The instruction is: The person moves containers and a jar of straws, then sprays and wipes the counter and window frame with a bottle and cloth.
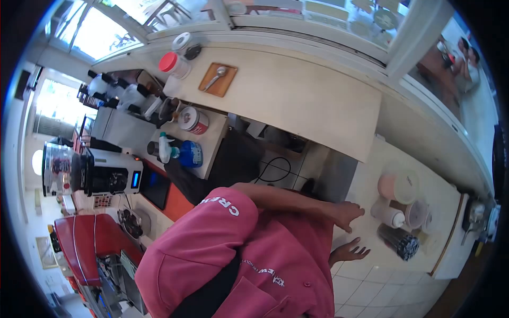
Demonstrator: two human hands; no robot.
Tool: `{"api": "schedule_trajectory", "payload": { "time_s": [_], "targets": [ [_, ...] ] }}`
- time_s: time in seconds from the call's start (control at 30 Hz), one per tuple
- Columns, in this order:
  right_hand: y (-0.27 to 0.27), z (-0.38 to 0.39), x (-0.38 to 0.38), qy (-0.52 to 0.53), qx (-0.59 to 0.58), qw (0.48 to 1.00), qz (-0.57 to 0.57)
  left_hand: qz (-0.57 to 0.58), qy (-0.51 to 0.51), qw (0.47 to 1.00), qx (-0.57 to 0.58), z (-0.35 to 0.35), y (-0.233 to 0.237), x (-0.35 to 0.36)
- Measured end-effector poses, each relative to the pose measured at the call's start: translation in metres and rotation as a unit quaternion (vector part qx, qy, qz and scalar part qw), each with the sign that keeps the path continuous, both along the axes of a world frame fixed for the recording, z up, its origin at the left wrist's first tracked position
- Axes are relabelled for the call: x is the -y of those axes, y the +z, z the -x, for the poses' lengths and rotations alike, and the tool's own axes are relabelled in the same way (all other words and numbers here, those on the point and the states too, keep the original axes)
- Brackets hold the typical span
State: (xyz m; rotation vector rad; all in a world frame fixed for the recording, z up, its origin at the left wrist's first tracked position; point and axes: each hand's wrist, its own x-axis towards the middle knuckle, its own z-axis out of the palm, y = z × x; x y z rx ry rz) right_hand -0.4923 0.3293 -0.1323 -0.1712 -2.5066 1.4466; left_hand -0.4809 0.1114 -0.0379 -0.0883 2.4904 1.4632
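Note:
My left hand [347, 214] reaches across my pink shirt to the right, open and holding nothing. Just below it is my right hand [351, 252], coming out past the shirt with its fingers spread and empty. The hands are apart. To their right on a pale counter [366, 180] are a pinkish tub [395, 186], a white squeeze bottle [388, 216] lying on its side in view, a clear container [417, 213] and a clear holder of dark sticks or straws [397, 242].
A wooden tray [218, 79] with a metal scoop and a red-lidded jar [175, 64] stand on the upper counter. Left are a blue spray bottle [190, 154], a round tin [193, 120], a grinder [114, 172] and a red machine [85, 249]. People sit beyond the window.

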Motion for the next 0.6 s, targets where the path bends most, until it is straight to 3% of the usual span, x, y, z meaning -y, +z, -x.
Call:
{"api": "schedule_trajectory", "payload": {
  "time_s": [0.07,0.17,0.2,0.27,0.3,0.33,0.4,0.47,0.57,0.6],
  "targets": [
    [0.009,-0.023,0.015,0.041,0.000,0.999,-0.005,-0.044,-0.024,0.999,0.006,-0.031,0.044,0.040],
    [0.025,-0.044,0.041,0.120,-0.047,0.990,0.050,-0.095,0.145,0.975,-0.137,-0.080,0.101,0.099],
    [0.034,-0.046,0.048,0.161,-0.011,0.986,0.037,-0.094,0.205,0.957,-0.184,-0.098,0.119,0.122],
    [0.051,-0.051,0.058,0.239,0.059,0.969,0.006,-0.134,0.397,0.870,-0.258,-0.131,0.117,0.159],
    [0.051,-0.051,0.068,0.283,0.036,0.958,0.035,-0.084,0.493,0.824,-0.266,-0.148,0.122,0.178],
    [0.054,-0.052,0.078,0.316,0.034,0.948,0.035,-0.034,0.582,0.766,-0.271,-0.166,0.127,0.198],
    [0.064,-0.056,0.103,0.382,0.029,0.923,0.036,-0.064,0.698,0.625,-0.344,-0.203,0.104,0.248],
    [0.079,-0.067,0.132,0.437,0.007,0.898,0.045,0.032,0.783,0.504,-0.365,-0.240,0.113,0.283],
    [0.104,-0.086,0.177,0.526,-0.042,0.848,0.037,0.119,0.849,0.354,-0.375,-0.279,0.089,0.353],
    [0.114,-0.091,0.189,0.558,-0.060,0.827,0.025,0.143,0.857,0.338,-0.362,-0.288,0.088,0.371]
  ]
}}
